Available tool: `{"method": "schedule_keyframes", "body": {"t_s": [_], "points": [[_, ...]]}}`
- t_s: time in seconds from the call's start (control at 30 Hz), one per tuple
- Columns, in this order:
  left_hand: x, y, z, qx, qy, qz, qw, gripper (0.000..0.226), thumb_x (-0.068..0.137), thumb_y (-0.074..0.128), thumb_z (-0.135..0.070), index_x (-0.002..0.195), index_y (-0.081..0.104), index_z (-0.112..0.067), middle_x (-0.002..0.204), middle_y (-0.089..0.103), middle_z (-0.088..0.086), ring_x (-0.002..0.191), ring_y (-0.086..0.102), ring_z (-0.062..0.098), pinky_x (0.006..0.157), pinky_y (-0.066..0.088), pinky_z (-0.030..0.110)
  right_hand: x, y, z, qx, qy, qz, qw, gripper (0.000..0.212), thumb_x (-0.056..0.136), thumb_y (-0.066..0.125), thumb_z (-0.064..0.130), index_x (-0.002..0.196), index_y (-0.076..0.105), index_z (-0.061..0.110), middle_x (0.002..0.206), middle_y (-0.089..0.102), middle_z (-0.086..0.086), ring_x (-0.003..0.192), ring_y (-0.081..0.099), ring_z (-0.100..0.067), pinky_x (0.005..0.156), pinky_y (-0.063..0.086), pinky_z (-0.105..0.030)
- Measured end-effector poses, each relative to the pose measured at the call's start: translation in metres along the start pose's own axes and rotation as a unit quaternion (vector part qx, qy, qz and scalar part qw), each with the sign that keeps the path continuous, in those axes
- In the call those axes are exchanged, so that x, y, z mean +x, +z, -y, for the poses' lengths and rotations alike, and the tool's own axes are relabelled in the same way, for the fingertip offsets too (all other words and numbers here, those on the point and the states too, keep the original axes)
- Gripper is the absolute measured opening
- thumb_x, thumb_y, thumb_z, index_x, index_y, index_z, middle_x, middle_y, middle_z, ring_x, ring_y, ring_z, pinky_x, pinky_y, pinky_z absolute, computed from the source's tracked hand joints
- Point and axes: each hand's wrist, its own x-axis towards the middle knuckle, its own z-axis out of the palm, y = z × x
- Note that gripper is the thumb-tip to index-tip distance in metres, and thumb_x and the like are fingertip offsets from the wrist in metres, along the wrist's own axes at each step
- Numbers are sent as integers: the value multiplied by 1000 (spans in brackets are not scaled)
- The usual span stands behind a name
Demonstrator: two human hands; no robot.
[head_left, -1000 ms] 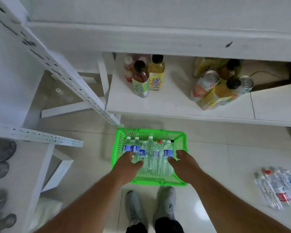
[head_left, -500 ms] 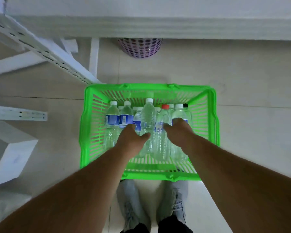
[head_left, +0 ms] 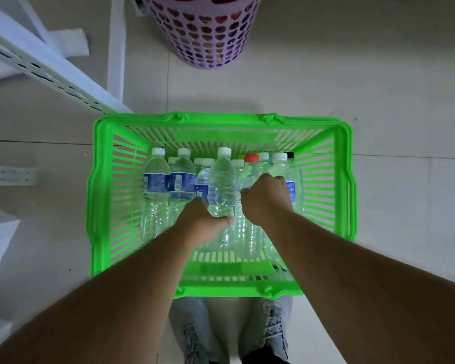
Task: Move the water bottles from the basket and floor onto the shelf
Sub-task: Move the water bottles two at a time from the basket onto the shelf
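Several bottles crowd green basket; purple bin beyond.

Green basket is standing open-topped — access from above is unobstructed. Bottles are crowding its middle; bare room is lying along both side walls. Perforated upright is slanting at far left — lilac bin is standing well beyond.

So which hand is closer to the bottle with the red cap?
Right. The right hand grips bottles just below the red cap bottle, touching it. The left hand is further left, holding a clear bottle.
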Motion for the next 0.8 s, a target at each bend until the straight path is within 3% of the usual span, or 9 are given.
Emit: {"method": "schedule_keyframes", "body": {"t_s": [0.1,0.2,0.33,0.4,0.5,0.57,0.63,0.73,0.8], "points": [[-6,0,7,3,-4,33,999,94,68,81,-56,141,42,-10,136,56,6,99,60,15,66,38,18,1,1,3,-7,11,-11,1000,35,92,61,31,118,55,8,128,47,-16,112,55,-35,80,39,-31],[-10,6,8,-6,-9,25,1000,96,69,79,-57,143,39,-10,143,50,8,93,61,12,67,39,19,4,2,7,-28,20,-33,999,39,90,63,34,120,53,11,125,53,-13,111,58,-33,75,34,-29],[-11,16,6,-20,-9,-8,1000,106,67,75,-66,147,35,-9,151,42,10,125,54,25,83,37,23,12,2,13,-39,28,-19,999,39,88,63,29,121,52,10,123,59,-12,108,60,-30,73,37,-28],[-10,18,7,-24,-10,-19,999,108,66,75,-68,147,35,-9,151,42,10,130,51,27,85,36,25,16,2,14,-24,39,-4,999,39,87,63,25,121,50,8,121,61,-11,108,61,-30,72,39,-29],[-8,17,8,-35,-19,-15,999,101,66,76,-65,143,40,-10,147,47,10,124,55,27,83,39,25,16,2,13,-29,27,7,999,47,87,63,20,127,45,3,126,57,-13,115,56,-32,84,46,-32],[-9,15,11,-43,-22,-8,999,94,65,76,-65,136,45,-10,137,53,9,104,60,21,70,41,23,13,5,11,-61,-7,6,998,44,89,62,24,125,50,2,126,54,-14,117,52,-32,90,45,-34],[-10,12,15,-61,-26,-4,998,90,65,76,-64,133,46,-12,132,56,7,87,57,12,56,36,20,12,10,9,-76,-30,4,997,41,91,62,35,117,57,5,122,57,-13,117,48,-31,84,39,-33],[-11,9,20,-77,-29,-2,997,90,66,76,-62,132,46,-9,135,55,12,102,62,20,59,42,21,12,20,6,-20,-18,11,1000,57,87,65,46,124,49,6,122,56,-15,115,51,-33,82,38,-32],[-12,9,21,-83,-27,-8,996,89,67,77,-61,131,47,-6,136,55,15,115,60,29,77,52,31,11,25,5,54,2,24,998,63,86,67,43,128,38,6,115,55,-14,101,55,-33,77,37,-31]]}}
